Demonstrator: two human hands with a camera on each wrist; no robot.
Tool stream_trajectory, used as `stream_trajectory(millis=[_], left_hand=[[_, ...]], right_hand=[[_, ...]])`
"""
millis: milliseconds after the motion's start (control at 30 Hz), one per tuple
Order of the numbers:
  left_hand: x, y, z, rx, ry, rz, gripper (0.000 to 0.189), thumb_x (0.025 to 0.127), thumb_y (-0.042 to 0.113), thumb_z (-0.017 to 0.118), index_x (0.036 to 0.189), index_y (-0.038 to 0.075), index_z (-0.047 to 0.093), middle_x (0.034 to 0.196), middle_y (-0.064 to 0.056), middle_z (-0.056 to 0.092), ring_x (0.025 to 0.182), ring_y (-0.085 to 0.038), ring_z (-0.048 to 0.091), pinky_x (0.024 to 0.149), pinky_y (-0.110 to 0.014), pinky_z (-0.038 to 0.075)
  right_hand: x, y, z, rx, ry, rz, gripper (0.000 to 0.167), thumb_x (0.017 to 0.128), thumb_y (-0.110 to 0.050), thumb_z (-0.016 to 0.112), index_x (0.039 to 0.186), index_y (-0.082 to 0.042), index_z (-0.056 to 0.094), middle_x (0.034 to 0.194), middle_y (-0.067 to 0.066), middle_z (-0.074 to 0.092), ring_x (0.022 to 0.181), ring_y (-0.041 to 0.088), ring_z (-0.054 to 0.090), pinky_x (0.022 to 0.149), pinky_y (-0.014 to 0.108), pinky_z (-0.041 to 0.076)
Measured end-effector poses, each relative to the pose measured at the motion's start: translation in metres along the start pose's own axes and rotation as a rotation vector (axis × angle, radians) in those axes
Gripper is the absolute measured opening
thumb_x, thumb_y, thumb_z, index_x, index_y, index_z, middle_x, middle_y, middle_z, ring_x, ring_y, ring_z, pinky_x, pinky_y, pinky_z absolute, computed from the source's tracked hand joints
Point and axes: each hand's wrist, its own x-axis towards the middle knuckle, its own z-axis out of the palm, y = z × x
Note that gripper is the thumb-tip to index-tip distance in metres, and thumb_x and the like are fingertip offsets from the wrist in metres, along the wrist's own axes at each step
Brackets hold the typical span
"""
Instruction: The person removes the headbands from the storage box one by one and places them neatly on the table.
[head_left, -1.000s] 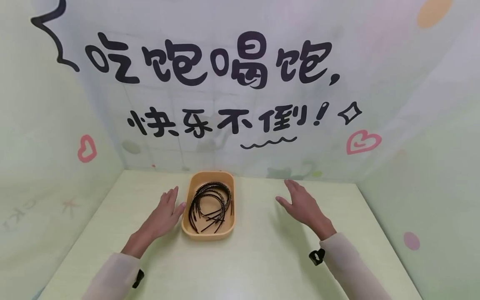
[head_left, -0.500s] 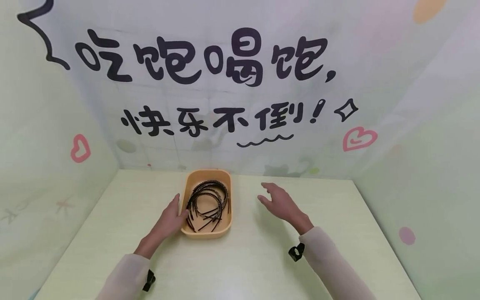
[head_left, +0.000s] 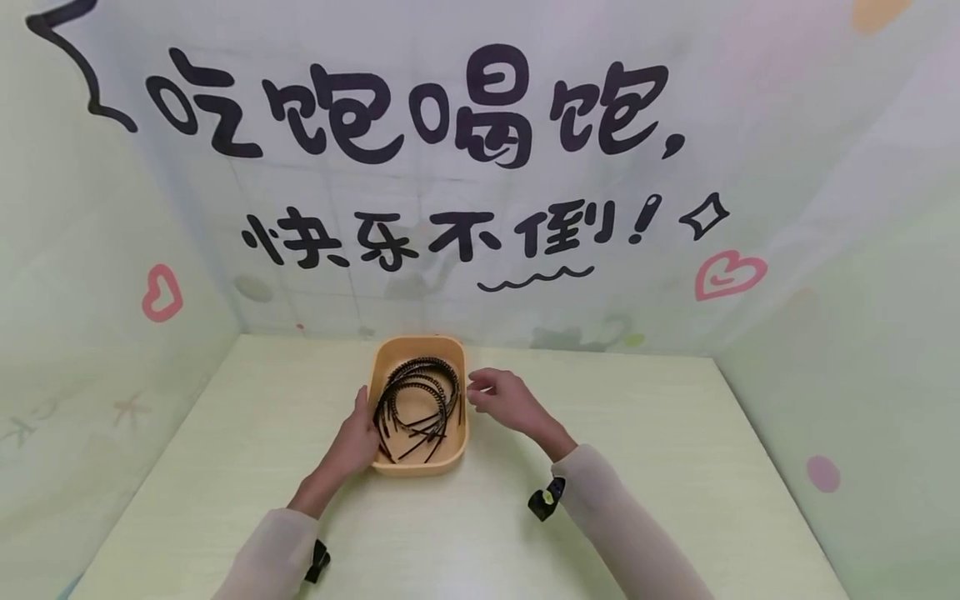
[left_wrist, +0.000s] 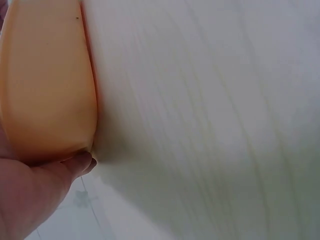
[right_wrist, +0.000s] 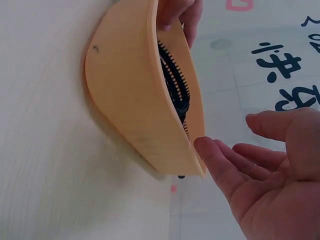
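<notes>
Pale wall (head_left: 630, 312) with black writing (head_left: 491, 108) above your table (head_left: 487, 533), a tray (head_left: 420, 470) between your hands.

You can read two lines, 吃饱喝饱, and 快乐不倒!, with a wavy stroke (head_left: 536, 283) under the second and a pink heart (head_left: 730, 277) to its right; letters (head_left: 33, 421) on the left-hand wall are too faint to make out. Your orange tray stands near the table's back edge, left of centre, toothed black hairbands (head_left: 420, 377) heaped inside. Your left hand (head_left: 357, 437) grips its left side, thumb over the rim. Your right hand (head_left: 510, 402) holds nothing, fingers loosely bent just beside the right rim; whether a fingertip touches it, I cannot tell. On the tray's outer wall you have a small, unreadable dark mark (right_wrist: 96, 48).
</notes>
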Motion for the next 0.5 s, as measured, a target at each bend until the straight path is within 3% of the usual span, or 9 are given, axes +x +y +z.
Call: stream_trajectory(millis=[100,200,267,400,500], left_hand=[[0.0,0.0,0.002,-0.001,0.016,0.002,0.071,0.092,-0.009,0.028,0.154,-0.009,-0.009,0.152,-0.041,0.024,0.113,-0.043,0.057,0.088,-0.047,0.049],[0.001,-0.001,0.003,-0.008,0.024,0.001,0.073,0.092,-0.01,0.029,0.154,-0.009,-0.009,0.149,-0.042,0.028,0.096,-0.037,0.063,0.078,-0.042,0.051],[0.001,-0.001,0.003,-0.013,0.026,-0.006,0.073,0.092,-0.011,0.03,0.154,-0.008,-0.009,0.149,-0.041,0.028,0.093,-0.036,0.064,0.076,-0.042,0.051],[-0.001,-0.002,0.004,-0.015,0.031,-0.004,0.072,0.092,-0.011,0.029,0.153,-0.009,-0.009,0.151,-0.041,0.025,0.116,-0.046,0.056,0.092,-0.05,0.049],[0.0,-0.001,0.003,-0.019,0.035,0.007,0.071,0.094,-0.01,0.03,0.154,-0.008,-0.009,0.154,-0.038,0.022,0.135,-0.048,0.039,0.105,-0.056,0.04]], right_hand=[[0.006,-0.004,0.01,0.042,-0.047,0.017,0.039,0.099,-0.014,0.058,0.134,0.003,0.058,0.125,0.019,0.065,0.109,0.029,0.065,0.087,0.04,0.055],[0.011,-0.007,0.021,0.019,-0.078,0.021,0.033,0.099,-0.016,0.059,0.127,0.002,0.062,0.121,0.017,0.065,0.103,0.025,0.063,0.082,0.036,0.054],[0.013,-0.009,0.029,0.0,-0.097,0.022,0.033,0.099,-0.017,0.059,0.124,0.003,0.063,0.118,0.019,0.065,0.101,0.026,0.062,0.08,0.037,0.052],[0.014,-0.012,0.042,-0.017,-0.127,0.02,0.041,0.099,-0.018,0.059,0.133,0.004,0.058,0.131,0.022,0.061,0.118,0.033,0.059,0.093,0.044,0.051],[0.016,-0.014,0.048,-0.026,-0.098,0.016,0.047,0.098,-0.017,0.061,0.14,0.002,0.052,0.141,0.02,0.055,0.13,0.035,0.052,0.103,0.048,0.045]])
